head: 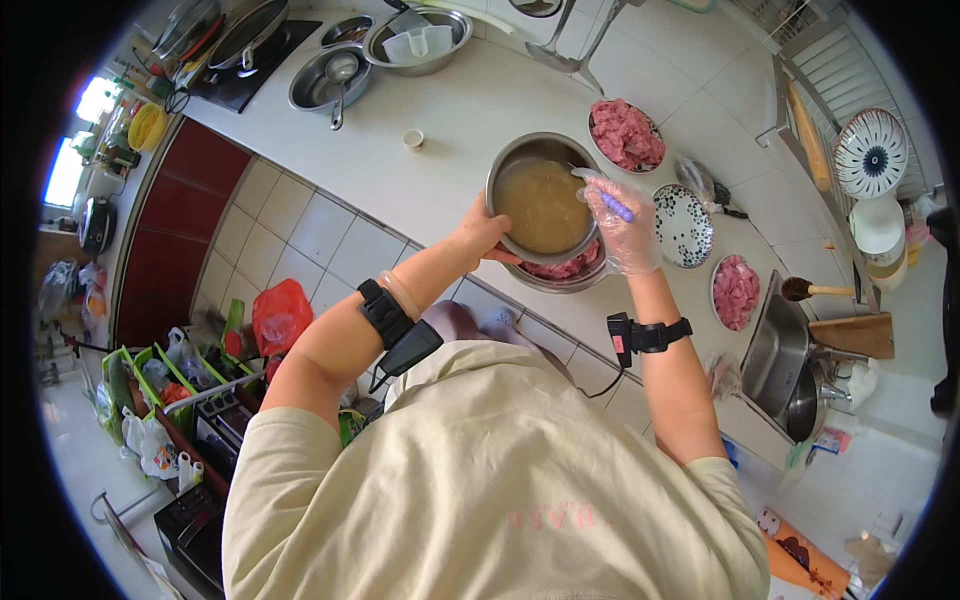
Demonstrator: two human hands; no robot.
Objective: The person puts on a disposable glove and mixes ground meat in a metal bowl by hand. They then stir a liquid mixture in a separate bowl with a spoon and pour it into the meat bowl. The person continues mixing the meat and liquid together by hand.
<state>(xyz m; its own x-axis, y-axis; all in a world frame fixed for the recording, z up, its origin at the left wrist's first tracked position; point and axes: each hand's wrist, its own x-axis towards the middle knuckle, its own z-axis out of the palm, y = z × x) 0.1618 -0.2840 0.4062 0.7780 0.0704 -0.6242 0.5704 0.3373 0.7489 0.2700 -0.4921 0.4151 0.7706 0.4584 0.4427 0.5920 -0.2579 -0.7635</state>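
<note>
My bare left hand (484, 231) grips the near-left rim of a stainless steel bowl (498, 163), thumb on the edge and fingers beneath. Cloudy yellowish-brown liquid (545, 206) fills the lower part of this bowl. On my right hand (621, 223) is a clear plastic glove. That hand holds a utensil with a purple handle (616, 207) at the bowl's right rim; glove and fingers mostly hide its head. Under the liquid bowl, a second metal bowl (559, 286) holds raw minced meat (562, 264), partly covered from view.
Beyond sits a bowl of pink minced meat (626, 133). To the right are a speckled plate (683, 226), another meat plate (736, 292) and a sink (776, 345). A small cup (413, 139) and a metal bowl with a ladle (311, 84) stand leftward on the counter (450, 97).
</note>
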